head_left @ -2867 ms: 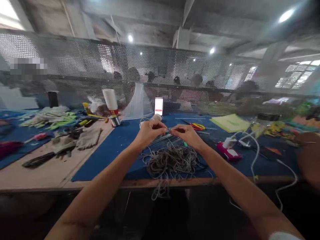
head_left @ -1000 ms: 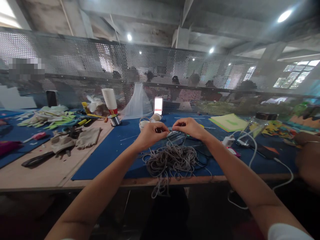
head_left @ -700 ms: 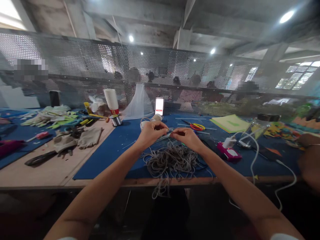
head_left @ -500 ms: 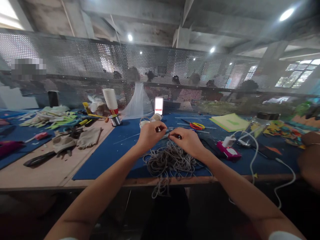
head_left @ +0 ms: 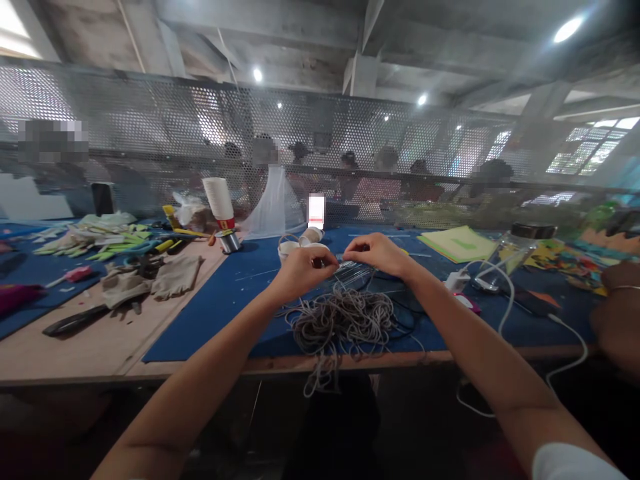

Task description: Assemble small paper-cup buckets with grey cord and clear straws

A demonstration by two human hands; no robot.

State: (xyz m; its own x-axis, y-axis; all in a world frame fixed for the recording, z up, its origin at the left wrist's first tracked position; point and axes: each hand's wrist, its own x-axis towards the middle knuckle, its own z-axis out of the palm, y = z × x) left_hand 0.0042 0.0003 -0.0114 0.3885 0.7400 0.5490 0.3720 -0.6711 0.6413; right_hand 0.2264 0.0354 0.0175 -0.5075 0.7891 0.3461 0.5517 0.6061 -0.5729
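At the near edge, a few loops of grey cord (head_left: 345,320) hang down over the wooden surface (head_left: 100,353), while the rest lies as a tangled pile on the blue mat (head_left: 205,320), between the two forearms. Just past the pile are some thin clear strips (head_left: 357,272), and over them the left hand (head_left: 305,268) and right hand (head_left: 377,255) meet almost tip to tip. On each, the grip looks pinched together, thumb against finger; whether a fine strand is clamped there is too small to tell. Compared with half a second ago, the right hand has lifted and shifted farther off, uncovering more of the strips and nearly hiding the red-and-yellow scissors; the left has barely moved. I take that as fine fingertip work above the strips, with the cord pile left alone. To the left lie pale gloves (head_left: 177,277); to the right stands a white charger (head_left: 456,281), with a co-worker's hand (head_left: 617,313) at the far right side. Farther back come yellow-green sheets (head_left: 457,244), a stack of paper cups (head_left: 218,197) and an upright lit phone (head_left: 316,210), before the perforated screen (head_left: 185,127).
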